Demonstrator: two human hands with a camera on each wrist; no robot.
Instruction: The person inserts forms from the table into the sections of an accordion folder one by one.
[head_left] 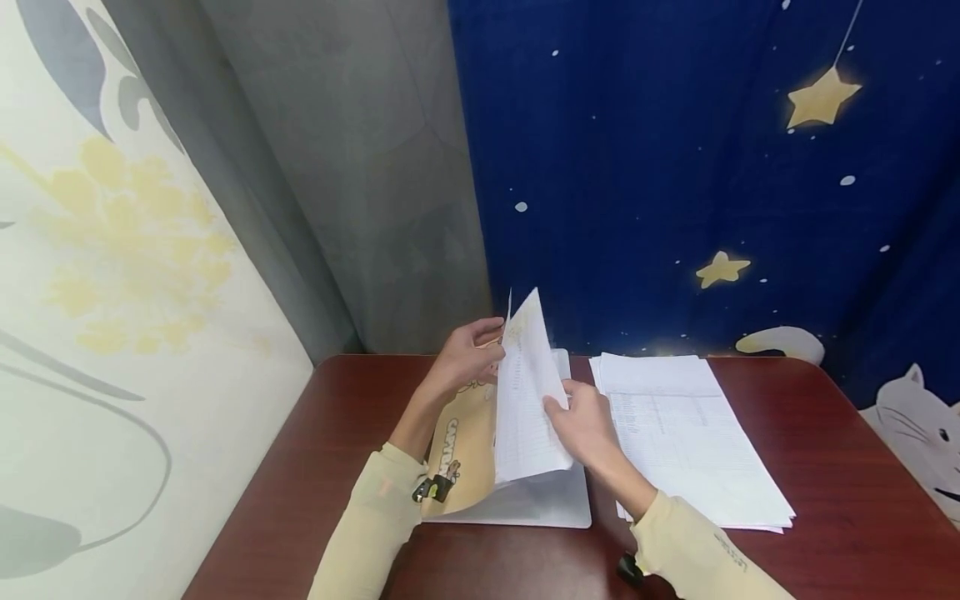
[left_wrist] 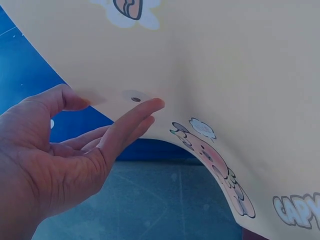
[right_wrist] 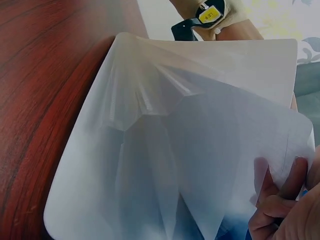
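Observation:
An open folder with a beige, cartoon-printed cover (head_left: 448,462) lies on the table. My left hand (head_left: 471,357) is at the cover's upper part. In the left wrist view the left hand (left_wrist: 70,155) has fairly straight fingers, their tips over the beige cover (left_wrist: 240,75) near its edge. A raised white printed sheet of paper (head_left: 525,425) stands tilted above the folder. My right hand (head_left: 587,421) grips its right edge, thumb on the front. Translucent plastic (right_wrist: 215,135) fans out beside the right hand (right_wrist: 290,205) in the right wrist view, partly covering its fingers.
To the right lies a stack of printed sheets (head_left: 682,450), its edges slightly uneven. The dark red table (head_left: 337,450) meets a grey and blue star-patterned curtain (head_left: 637,167) at the back. A pale patterned wall (head_left: 150,275) rises at the left.

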